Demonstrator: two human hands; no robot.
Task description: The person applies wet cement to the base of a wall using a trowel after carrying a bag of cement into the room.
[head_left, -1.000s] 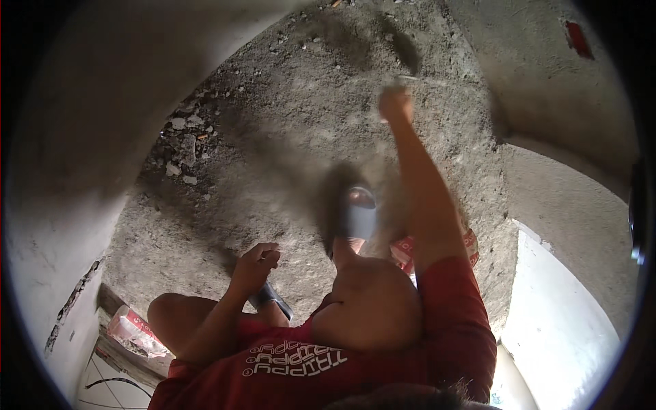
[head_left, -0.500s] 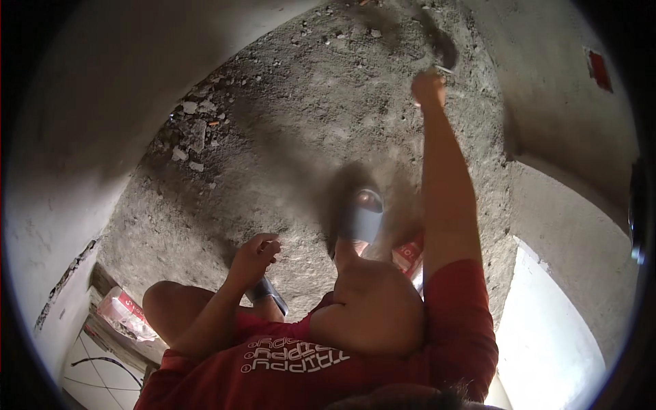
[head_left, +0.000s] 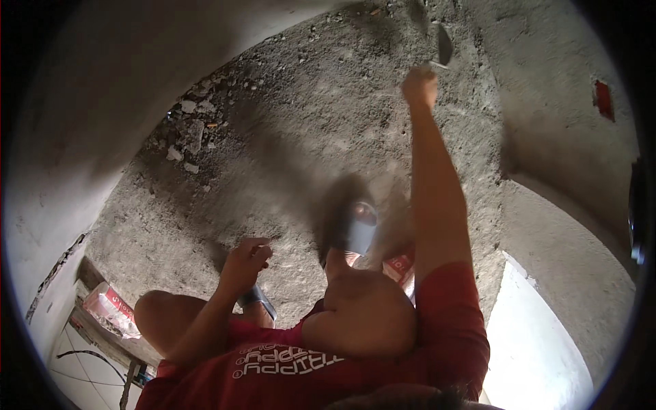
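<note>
My right hand (head_left: 420, 87) is stretched far ahead over the rough grey floor (head_left: 301, 102). Its fingers are closed round the handle of a trowel (head_left: 444, 46), whose dark metal blade points away from me, close to the ground. The handle itself is hidden in my fist. Nearer to me, my left hand (head_left: 246, 265) hovers above my left knee, fingers loosely bent and apart, with nothing visible in it. A foot in a slipper (head_left: 360, 229) rests on the floor between my two arms.
Loose rubble (head_left: 195, 137) lies at the left, against a curved-looking pale wall (head_left: 75, 130). Another wall (head_left: 553, 116) with a small red recess (head_left: 603, 100) rises at the right. A red-and-white bag (head_left: 113, 309) lies at the lower left; a similar packet (head_left: 398, 266) shows by my right arm.
The trowel and my right hand have shifted slightly left, and the blade shows sharper now. My left hand has moved a little left with the slight shift of the whole view.
</note>
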